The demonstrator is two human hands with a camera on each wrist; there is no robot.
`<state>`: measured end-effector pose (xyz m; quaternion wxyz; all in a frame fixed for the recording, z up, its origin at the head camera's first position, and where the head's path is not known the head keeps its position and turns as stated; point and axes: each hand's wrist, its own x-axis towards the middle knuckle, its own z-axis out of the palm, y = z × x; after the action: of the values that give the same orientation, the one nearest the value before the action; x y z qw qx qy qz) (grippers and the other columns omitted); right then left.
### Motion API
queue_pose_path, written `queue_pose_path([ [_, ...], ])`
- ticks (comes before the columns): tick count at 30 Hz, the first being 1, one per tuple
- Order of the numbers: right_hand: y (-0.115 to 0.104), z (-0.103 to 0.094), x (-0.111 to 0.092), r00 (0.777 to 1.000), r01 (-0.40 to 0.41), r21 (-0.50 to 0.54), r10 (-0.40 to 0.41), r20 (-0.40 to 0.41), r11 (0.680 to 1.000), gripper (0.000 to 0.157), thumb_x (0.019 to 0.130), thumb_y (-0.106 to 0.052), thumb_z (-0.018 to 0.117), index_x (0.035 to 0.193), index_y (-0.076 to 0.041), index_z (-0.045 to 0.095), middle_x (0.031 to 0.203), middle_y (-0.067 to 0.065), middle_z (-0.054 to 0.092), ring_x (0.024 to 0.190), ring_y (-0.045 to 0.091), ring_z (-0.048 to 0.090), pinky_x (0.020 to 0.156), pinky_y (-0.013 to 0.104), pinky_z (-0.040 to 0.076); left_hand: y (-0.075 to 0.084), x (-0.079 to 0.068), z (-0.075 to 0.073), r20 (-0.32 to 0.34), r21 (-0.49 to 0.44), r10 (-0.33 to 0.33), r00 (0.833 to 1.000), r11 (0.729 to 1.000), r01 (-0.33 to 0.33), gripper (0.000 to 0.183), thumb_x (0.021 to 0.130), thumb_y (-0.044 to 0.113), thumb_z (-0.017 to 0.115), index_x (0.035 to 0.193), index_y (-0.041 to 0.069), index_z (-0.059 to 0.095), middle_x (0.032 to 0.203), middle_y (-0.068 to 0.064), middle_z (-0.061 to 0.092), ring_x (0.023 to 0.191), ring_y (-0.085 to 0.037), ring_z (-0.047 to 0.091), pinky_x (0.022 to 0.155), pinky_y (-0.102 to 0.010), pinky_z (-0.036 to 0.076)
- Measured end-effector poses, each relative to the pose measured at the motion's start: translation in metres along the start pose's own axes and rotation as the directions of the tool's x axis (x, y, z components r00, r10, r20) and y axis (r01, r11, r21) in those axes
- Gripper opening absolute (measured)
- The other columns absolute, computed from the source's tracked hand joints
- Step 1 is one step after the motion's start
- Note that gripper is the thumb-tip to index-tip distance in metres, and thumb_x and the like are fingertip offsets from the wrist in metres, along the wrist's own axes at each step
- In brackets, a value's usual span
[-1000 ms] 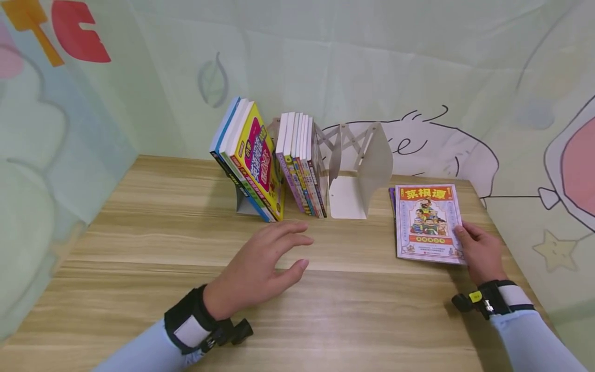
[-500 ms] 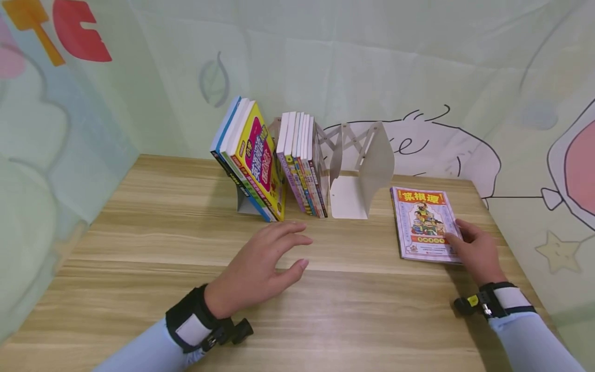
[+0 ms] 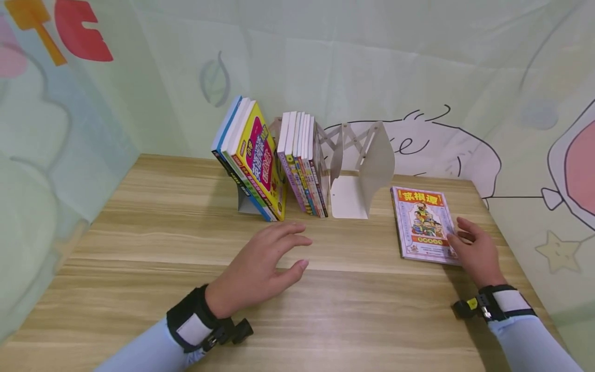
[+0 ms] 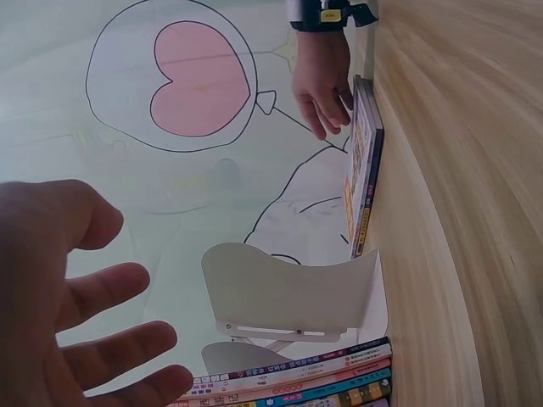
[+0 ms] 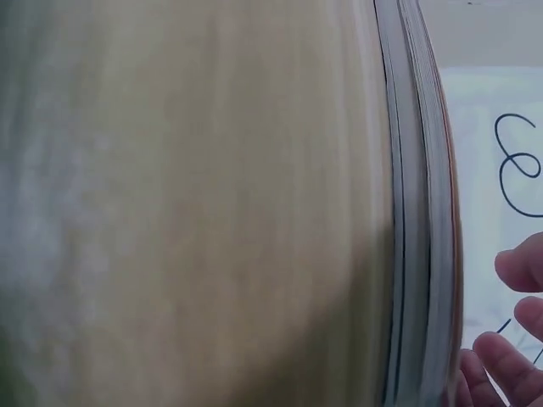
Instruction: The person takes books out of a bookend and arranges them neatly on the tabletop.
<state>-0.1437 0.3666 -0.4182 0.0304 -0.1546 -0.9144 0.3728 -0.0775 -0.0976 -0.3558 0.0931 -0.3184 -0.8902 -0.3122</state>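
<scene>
My right hand (image 3: 476,254) hovers at the lower right corner of a small stack of books, fingers relaxed and parted, gripping nothing. The top book (image 3: 425,225) has a lilac cover with a red title band and cartoon figures. The left wrist view shows the stack (image 4: 366,170) lying flat with my right hand (image 4: 322,80) just above it. Page edges of the stack (image 5: 424,203) run down the right wrist view; whether a fingertip touches them I cannot tell. My left hand (image 3: 260,268) is held over the table, fingers loosely spread, holding nothing.
An expandable metal bookend rack (image 3: 376,160) stands at the back against the printed wall cloth. Large books (image 3: 255,160) lean in its left section, several thin books (image 3: 302,165) in the middle one. Its right section shows a bare base plate (image 3: 348,199). The wooden table (image 3: 353,315) spreads in front.
The lilac book, earlier held by my right hand and askew over another book, was lowered flush onto the stack. My right hand has let go and its fingers have lifted. The left hand stays put.
</scene>
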Motion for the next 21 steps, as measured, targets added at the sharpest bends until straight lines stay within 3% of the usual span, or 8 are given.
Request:
queue_pose_path([
  [5, -0.004, 0.000, -0.003, 0.999, 0.047, -0.001, -0.047, -0.023, 0.999, 0.060, 0.102, -0.029, 0.056, 0.152, -0.002, 0.038, 0.154, 0.025, 0.040, 0.136, 0.046, 0.042, 0.107, 0.062, 0.040, 0.000, 0.000, 0.000, -0.002, 0.003, 0.001, 1.000, 1.000, -0.001, 0.035, 0.095, 0.036, 0.066, 0.126, 0.019, 0.067, 0.143, -0.002, 0.057, 0.136, -0.020, 0.049, 0.114, -0.045, 0.040],
  [10, -0.013, 0.000, -0.012, 0.987, 0.158, -0.026, -0.158, 0.001, 0.987, 0.059, 0.101, -0.031, 0.059, 0.149, 0.000, 0.043, 0.148, 0.025, 0.047, 0.133, 0.044, 0.046, 0.104, 0.063, 0.043, 0.000, 0.000, 0.001, 0.003, -0.003, -0.005, 1.000, 1.000, 0.005, 0.035, 0.095, 0.036, 0.066, 0.125, 0.018, 0.068, 0.143, -0.002, 0.057, 0.136, -0.020, 0.048, 0.114, -0.045, 0.040],
  [13, -0.024, 0.003, -0.022, 0.966, 0.259, -0.043, -0.257, 0.039, 0.965, 0.060, 0.099, -0.030, 0.063, 0.147, 0.001, 0.045, 0.145, 0.026, 0.049, 0.129, 0.044, 0.048, 0.100, 0.062, 0.044, 0.000, 0.000, 0.002, 0.008, -0.002, -0.013, 1.000, 1.000, 0.013, 0.035, 0.095, 0.036, 0.066, 0.125, 0.019, 0.068, 0.143, -0.002, 0.056, 0.137, -0.020, 0.048, 0.114, -0.045, 0.040],
  [17, -0.038, 0.010, -0.035, 0.918, 0.390, -0.049, -0.384, 0.101, 0.920, 0.059, 0.097, -0.027, 0.066, 0.144, 0.002, 0.047, 0.142, 0.024, 0.052, 0.127, 0.041, 0.051, 0.097, 0.059, 0.045, 0.000, 0.001, 0.002, 0.017, 0.000, -0.024, 1.000, 1.000, 0.024, 0.035, 0.095, 0.036, 0.065, 0.126, 0.019, 0.067, 0.143, -0.003, 0.056, 0.137, -0.020, 0.048, 0.114, -0.045, 0.039],
  [21, -0.052, 0.019, -0.048, 0.879, 0.455, -0.001, -0.449, 0.162, 0.891, 0.058, 0.097, -0.027, 0.067, 0.145, -0.001, 0.047, 0.144, 0.020, 0.052, 0.127, 0.039, 0.052, 0.098, 0.058, 0.046, 0.000, 0.001, 0.003, 0.017, 0.001, -0.027, 0.999, 1.000, 0.027, 0.036, 0.095, 0.036, 0.065, 0.126, 0.018, 0.067, 0.143, -0.003, 0.056, 0.137, -0.021, 0.048, 0.114, -0.045, 0.039],
])
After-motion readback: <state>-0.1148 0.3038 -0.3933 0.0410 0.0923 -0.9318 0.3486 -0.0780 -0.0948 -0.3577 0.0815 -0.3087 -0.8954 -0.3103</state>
